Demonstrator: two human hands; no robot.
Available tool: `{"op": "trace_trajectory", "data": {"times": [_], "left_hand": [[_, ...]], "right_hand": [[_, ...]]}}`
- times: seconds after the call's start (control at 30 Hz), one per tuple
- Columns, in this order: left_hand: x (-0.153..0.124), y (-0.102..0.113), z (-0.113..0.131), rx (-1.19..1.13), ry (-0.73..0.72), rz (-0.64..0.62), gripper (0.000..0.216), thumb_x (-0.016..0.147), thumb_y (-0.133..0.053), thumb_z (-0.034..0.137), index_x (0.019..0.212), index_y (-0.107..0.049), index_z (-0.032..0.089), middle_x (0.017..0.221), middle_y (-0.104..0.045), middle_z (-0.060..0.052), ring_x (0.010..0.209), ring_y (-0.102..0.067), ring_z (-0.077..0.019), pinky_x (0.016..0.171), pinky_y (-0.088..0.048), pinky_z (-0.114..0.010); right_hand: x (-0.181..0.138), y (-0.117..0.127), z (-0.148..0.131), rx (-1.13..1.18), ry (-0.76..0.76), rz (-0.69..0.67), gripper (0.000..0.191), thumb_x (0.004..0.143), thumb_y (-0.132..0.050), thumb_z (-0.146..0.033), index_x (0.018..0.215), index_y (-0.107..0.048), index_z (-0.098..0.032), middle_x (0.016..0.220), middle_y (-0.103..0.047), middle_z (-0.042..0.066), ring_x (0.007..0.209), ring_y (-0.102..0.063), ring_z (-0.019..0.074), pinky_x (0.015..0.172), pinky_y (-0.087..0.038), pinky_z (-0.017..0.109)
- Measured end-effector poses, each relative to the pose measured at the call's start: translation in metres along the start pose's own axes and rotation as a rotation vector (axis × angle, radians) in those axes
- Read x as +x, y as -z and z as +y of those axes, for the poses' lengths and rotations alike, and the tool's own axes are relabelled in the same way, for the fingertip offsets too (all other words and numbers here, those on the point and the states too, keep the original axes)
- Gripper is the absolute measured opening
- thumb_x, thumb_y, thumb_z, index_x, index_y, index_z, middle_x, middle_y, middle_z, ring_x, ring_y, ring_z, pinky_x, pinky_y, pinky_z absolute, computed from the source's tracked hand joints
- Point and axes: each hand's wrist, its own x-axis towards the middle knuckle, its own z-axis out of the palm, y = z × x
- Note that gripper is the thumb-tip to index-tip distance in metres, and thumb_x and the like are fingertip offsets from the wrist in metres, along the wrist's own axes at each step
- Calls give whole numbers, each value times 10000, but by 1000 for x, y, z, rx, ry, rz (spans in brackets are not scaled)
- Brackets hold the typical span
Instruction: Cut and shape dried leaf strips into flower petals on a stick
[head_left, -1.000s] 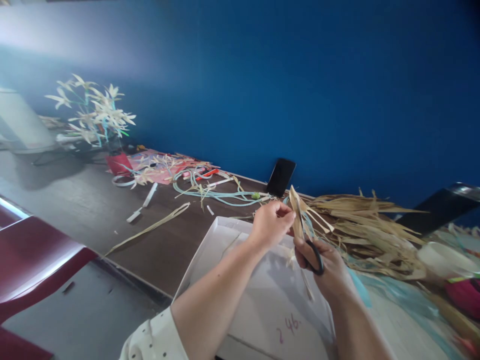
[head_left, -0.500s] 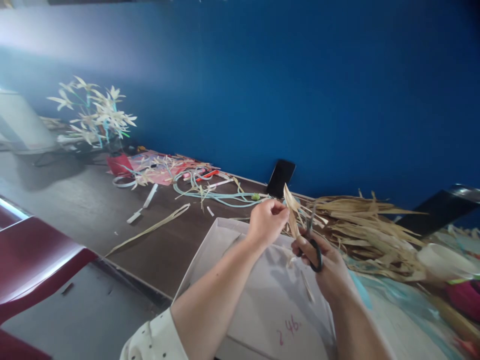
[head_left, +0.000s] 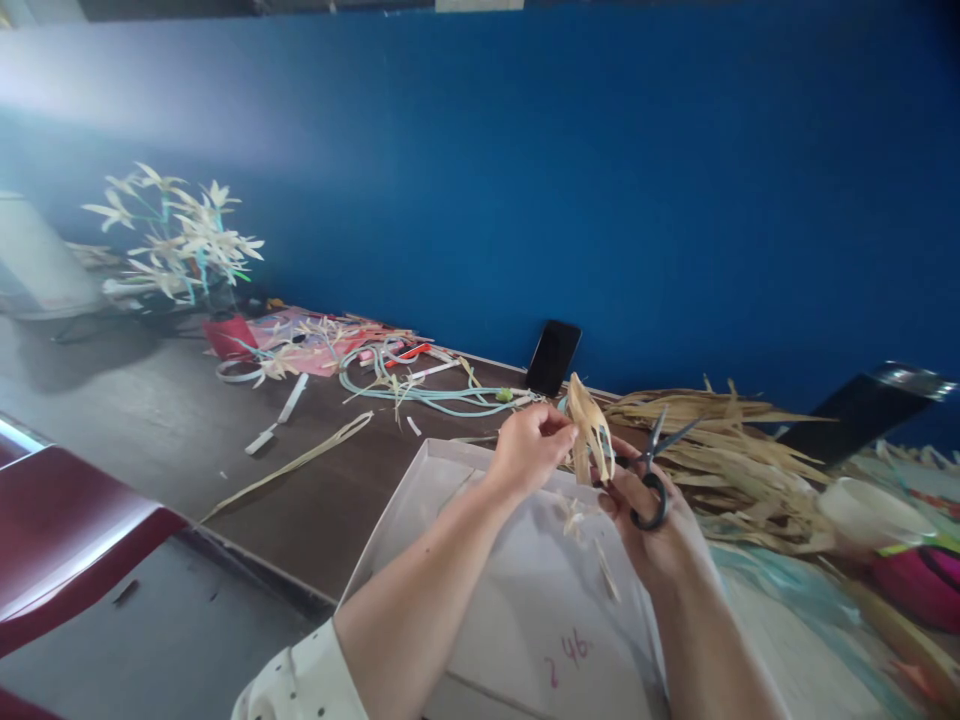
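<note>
My left hand [head_left: 531,445] is closed, thumb and fingertips pinching a tan dried corn husk [head_left: 583,410]. The husk stands up above the fingers, and its right side hangs in narrow split strips. My right hand [head_left: 645,500] holds scissors [head_left: 652,475] with dark handles, a finger through a loop. Their blades are spread and point up and right, apart from the husk. The right fingertips are close to the hanging strips; whether they touch them I cannot tell. Below both hands lies a shallow white box [head_left: 517,610] with husk scraps [head_left: 609,572] in it.
Dried husks [head_left: 720,450] are heaped on the right, beside a white bowl [head_left: 874,512]. A black phone [head_left: 553,357] leans on the blue wall. Pale blue cord [head_left: 450,400] and husk flowers in a red pot [head_left: 229,338] are on the left. A red chair [head_left: 67,530] stands lower left.
The scissors have swung from upright beside the husk to pointing right, with blades spread. The husk has turned, so its split strips now show. My view has shifted slightly right.
</note>
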Motion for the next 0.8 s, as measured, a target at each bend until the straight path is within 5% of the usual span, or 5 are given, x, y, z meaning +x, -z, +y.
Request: {"op": "trace_trajectory", "data": {"times": [0.5,0.8], "left_hand": [[-6,-6,1,163,-91,21,158,727,-543,317,747,-597,170,715,-627,-5,639,-542,-102,586,-395,-196],[-1,-3,-1,-104,123,-179,345,701,-568,450,876,-616,156,744,-601,-20,603,-493,-78,544,-368,-184]], "right_hand": [[2,6,7,-110,16,27,460,606,-745,-247,1049,-623,-225,685,-560,-24,533,-441,87,474,-334,208],[0,5,4,-67,-25,19,366,570,-767,-213,918,-655,-241,642,-600,-28,522,-508,95,497,-398,209]]}}
